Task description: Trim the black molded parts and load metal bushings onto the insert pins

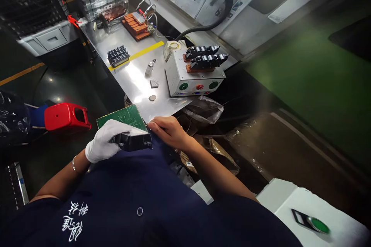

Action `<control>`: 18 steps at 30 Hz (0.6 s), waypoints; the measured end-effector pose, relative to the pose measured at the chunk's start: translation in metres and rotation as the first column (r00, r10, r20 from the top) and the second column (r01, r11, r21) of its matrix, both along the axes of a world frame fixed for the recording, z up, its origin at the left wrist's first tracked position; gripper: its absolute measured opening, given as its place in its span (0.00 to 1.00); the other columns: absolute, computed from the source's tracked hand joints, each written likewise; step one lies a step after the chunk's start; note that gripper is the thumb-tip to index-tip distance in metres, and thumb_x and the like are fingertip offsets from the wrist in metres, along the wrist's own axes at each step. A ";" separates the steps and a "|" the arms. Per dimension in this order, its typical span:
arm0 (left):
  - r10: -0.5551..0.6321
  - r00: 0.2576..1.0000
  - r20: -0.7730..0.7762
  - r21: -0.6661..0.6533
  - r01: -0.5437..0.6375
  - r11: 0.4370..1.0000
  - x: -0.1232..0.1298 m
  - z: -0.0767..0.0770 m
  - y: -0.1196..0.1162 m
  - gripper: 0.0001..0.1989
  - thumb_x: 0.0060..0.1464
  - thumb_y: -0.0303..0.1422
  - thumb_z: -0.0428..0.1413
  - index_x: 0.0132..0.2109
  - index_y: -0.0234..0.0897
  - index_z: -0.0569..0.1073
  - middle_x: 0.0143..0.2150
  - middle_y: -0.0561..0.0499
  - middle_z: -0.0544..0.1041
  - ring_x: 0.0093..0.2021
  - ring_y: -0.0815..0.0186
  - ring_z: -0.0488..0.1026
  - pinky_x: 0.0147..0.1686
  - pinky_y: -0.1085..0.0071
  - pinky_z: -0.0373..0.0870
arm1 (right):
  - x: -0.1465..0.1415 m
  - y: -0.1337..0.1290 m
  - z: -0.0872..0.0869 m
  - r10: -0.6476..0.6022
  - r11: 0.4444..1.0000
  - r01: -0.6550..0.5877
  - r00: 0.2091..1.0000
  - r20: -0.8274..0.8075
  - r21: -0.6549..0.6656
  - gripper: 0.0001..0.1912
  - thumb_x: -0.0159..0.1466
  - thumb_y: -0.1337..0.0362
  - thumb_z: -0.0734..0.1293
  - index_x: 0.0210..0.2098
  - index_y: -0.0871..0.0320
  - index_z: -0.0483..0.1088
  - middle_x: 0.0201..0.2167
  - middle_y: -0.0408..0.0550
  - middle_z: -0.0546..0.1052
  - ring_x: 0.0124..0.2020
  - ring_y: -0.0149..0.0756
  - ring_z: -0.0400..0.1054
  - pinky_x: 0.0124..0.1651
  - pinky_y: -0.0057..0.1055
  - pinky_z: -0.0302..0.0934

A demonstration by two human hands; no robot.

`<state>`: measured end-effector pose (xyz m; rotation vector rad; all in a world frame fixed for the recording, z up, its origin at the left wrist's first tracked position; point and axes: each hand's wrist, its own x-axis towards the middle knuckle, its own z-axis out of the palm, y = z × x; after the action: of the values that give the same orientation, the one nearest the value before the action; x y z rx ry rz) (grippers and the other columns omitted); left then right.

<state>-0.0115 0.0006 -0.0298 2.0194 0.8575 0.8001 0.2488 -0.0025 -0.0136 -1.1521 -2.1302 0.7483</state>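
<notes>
Left hand [106,141]: gloved, grasps black plastic housing [135,142] before green board [124,117]
Right hand [169,132]: bare, curled by green board's right corner; can't tell if gripping

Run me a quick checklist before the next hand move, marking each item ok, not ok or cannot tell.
1. Black molded part in hand: ok; the left hand holds it by one end.
2. Both hands gloved: not ok; the left wears a white glove, the right hand is bare.
3. Right fingertips empty: cannot tell; the curled fingers hide what may be there.
4. Hands off the red button: ok; neither touches it.
5. Metal tabletop free of loose bits: not ok; two small grey pieces lie near its front edge.
</notes>
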 end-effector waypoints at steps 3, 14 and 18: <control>-0.009 1.000 0.007 0.043 0.008 0.999 0.001 0.002 0.003 0.13 0.52 0.35 0.60 0.46 0.40 0.77 0.44 0.42 0.80 0.48 0.54 0.76 0.50 0.53 0.71 | 0.002 -0.001 0.007 0.161 0.979 -0.171 0.982 -0.094 -0.107 0.25 0.69 0.52 0.57 0.19 0.57 0.52 0.17 0.35 0.52 0.19 0.23 0.47 0.24 0.24 0.44; 0.035 0.989 0.143 -0.596 0.058 0.801 -0.005 0.004 0.024 0.31 0.41 0.45 0.67 0.51 0.32 0.75 0.39 0.45 0.80 0.39 0.57 0.77 0.41 0.62 0.75 | -0.006 0.015 0.022 0.216 0.923 -0.259 0.960 0.177 0.283 0.30 0.62 0.37 0.59 0.27 0.59 0.66 0.22 0.42 0.64 0.24 0.28 0.55 0.26 0.27 0.44; -0.004 0.986 0.164 -0.685 0.117 0.719 -0.002 0.004 0.028 0.30 0.40 0.44 0.68 0.49 0.32 0.77 0.39 0.46 0.80 0.39 0.56 0.76 0.40 0.63 0.74 | -0.009 0.021 0.024 0.295 0.874 -0.370 0.919 0.262 0.316 0.31 0.65 0.38 0.55 0.23 0.59 0.64 0.22 0.42 0.64 0.25 0.29 0.56 0.27 0.28 0.43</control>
<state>-0.0132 0.0284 -0.0261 1.2842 0.8351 0.4740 0.2395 0.0186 0.0103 -0.6957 -2.5496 0.3605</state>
